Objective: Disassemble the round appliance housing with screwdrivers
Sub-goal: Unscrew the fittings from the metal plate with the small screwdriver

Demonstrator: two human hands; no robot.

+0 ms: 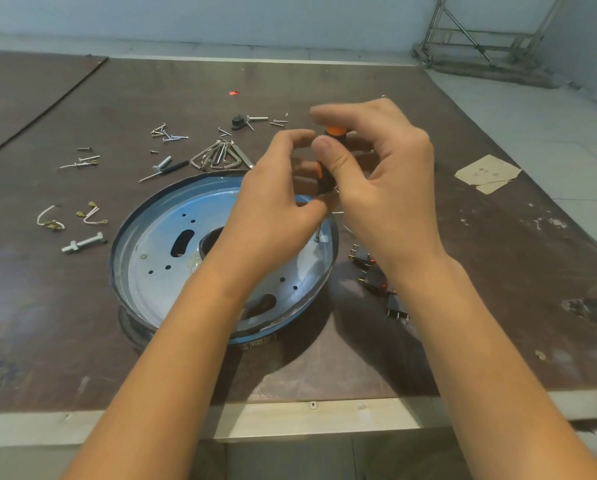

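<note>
Plainly both hands were on one tool. The right hand (387,174) pinched the orange-capped top of the screwdriver (325,171) between thumb and curled fingers, probably so it could twirl the handle. The left hand (272,202) curled round the lower end of the handle, apparently to steady it and keep the tip seated.

The screwdriver stood nearly upright, its long axis running top to bottom, the cap leaning slightly to the right and away from the person. Its tip pointed down into the round housing (158,244), at a spot just inside the right-hand rim. I judged a screw sat there, though the hands hid most of it.

The housing lay flat and open side up on the tabletop (463,306), near the front edge, which left its inner plate and fasteners reachable from above.

Loose screws (167,133) and a bunch of hex keys (217,155) lay beyond it. A bolt (84,243) lay to its left, and small black parts (373,275) just beside its right rim, seemingly set aside to keep the work spot free.
</note>
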